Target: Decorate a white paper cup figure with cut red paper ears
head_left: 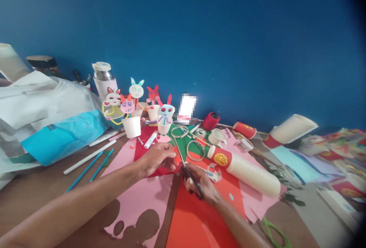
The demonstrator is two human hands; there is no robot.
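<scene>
My right hand (201, 181) is closed round the black handles of a pair of scissors (192, 181), whose blades point up and away. Between thumb and fingers of my left hand (157, 159) is a small piece of red-orange paper (177, 157), which touches or lies close to the blades. Under my hands lie a pink sheet with cut-out holes (143, 198), a dark red sheet (140, 147) and an orange-red sheet (206, 217). A white glue stick (150, 140) rests just beyond my left hand. Past it stand several paper cups (132, 127) with paper animal faces (127, 105) on them.
A long stack of paper cups (251, 173) lies at the right, beside a white mug (217, 137) and a red yarn spool (211, 120). Plastic bags (65, 99) and a thermos flask (104, 80) stand at the left. A blue wall (214, 42) closes off the back.
</scene>
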